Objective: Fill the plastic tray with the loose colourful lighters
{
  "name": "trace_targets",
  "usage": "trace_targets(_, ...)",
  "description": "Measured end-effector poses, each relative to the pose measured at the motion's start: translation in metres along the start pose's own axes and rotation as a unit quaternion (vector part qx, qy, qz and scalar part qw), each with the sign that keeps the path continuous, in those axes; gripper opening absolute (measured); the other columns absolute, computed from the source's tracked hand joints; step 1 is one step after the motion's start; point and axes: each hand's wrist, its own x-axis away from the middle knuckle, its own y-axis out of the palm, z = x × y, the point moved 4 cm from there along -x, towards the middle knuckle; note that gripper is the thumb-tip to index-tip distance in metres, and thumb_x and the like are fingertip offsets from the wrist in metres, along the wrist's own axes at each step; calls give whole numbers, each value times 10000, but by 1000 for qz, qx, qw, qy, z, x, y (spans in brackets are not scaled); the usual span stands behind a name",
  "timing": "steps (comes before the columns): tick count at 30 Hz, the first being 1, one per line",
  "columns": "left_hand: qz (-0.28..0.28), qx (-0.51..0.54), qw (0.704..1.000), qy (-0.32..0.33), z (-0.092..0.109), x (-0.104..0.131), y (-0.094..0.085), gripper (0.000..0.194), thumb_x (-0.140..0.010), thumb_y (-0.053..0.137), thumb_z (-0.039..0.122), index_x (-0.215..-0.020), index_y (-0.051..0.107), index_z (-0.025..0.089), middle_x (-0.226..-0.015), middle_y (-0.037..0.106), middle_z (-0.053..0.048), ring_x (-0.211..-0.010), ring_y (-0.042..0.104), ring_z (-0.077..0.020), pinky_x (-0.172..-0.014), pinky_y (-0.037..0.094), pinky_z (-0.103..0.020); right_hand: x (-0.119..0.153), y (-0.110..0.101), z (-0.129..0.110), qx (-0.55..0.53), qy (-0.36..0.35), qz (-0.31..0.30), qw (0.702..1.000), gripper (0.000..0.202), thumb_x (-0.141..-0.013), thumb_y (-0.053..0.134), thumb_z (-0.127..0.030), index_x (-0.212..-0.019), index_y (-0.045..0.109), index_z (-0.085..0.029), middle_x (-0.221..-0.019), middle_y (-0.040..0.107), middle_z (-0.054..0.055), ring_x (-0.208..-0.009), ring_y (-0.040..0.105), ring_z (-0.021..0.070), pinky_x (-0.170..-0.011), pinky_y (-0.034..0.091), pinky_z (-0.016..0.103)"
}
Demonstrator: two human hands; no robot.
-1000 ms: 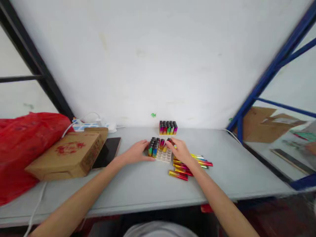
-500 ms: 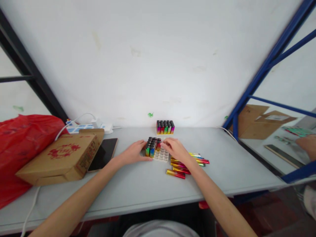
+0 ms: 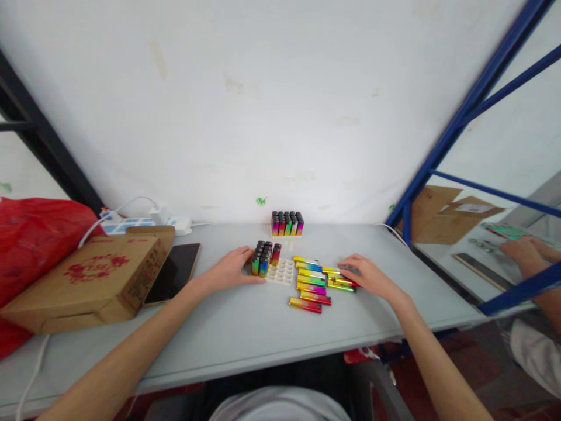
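Note:
A white tray with round holes [image 3: 283, 272] lies on the grey table. Several upright lighters [image 3: 263, 260] with black tops fill its left part. My left hand [image 3: 234, 268] curves around that left side, thumb and fingers apart. Loose lighters [image 3: 311, 279] in yellow, red, green and purple lie flat right of the tray. At their right end, my right hand [image 3: 362, 273] has its fingers on a red and yellow lighter [image 3: 348, 281]; its thumb is partly hidden. Behind, a full block of upright lighters [image 3: 287, 223] stands near the wall.
On the left are a brown carton [image 3: 87, 280], a red bag [image 3: 39, 251], a black tablet [image 3: 175, 273] and a white power strip [image 3: 182, 225]. Blue frame bars [image 3: 407, 219] rise at right. Beyond them, another person's hands [image 3: 526, 252] show beside an open cardboard box [image 3: 438, 219].
My right hand has moved right from the tray to the loose lighters, uncovering them. My left hand stays beside the upright lighters. The view has shifted slightly.

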Motion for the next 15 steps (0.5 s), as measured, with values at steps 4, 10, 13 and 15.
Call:
trace_targets(4, -4, -4, 1000, -2, 0, 0, 0, 668, -735, 784, 796, -1062, 678, 223, -1125, 722, -142, -1074, 703, -378, -961, 575, -483, -4, 7, 3, -17, -2, -7, 1000, 213, -974, 673, -401, -976, 787, -221, -1040, 798, 109, -1002, 737, 290, -965, 562, 448)
trace_targets(10, -1, -1, 1000, -8, 0, 0, -1, 651, -720, 814, 766, -1035, 683, 212, -1109, 726, -133, -1058, 707, -357, -951, 573, -451, -32, 9, 7, -199, 56, 103, 973, 354, -850, 784, -561, -970, 751, -230, -966, 788, 78, -932, 739, 277, -868, 590, 423)
trace_targets(13, 0, -4, 1000, -7, 1, 1, -1, 646, -725, 813, 760, -1040, 688, 210, -1105, 729, -124, -1055, 708, -347, -955, 572, -437, -57, 4, -2, -331, 78, 201, 918, 500, -721, 898, -607, -1024, 757, -235, -966, 766, 60, -935, 726, 265, -894, 595, 428)
trace_targets(15, -1, -9, 1000, -6, 1, 1, -1, 660, -726, 810, 765, -1064, 689, 211, -1119, 730, -125, -1063, 706, -347, -965, 570, -438, -76, 3, -18, -410, 83, 231, 879, 557, -686, 925, -622, -1053, 753, -240, -934, 737, 36, -909, 711, 240, -885, 597, 413)
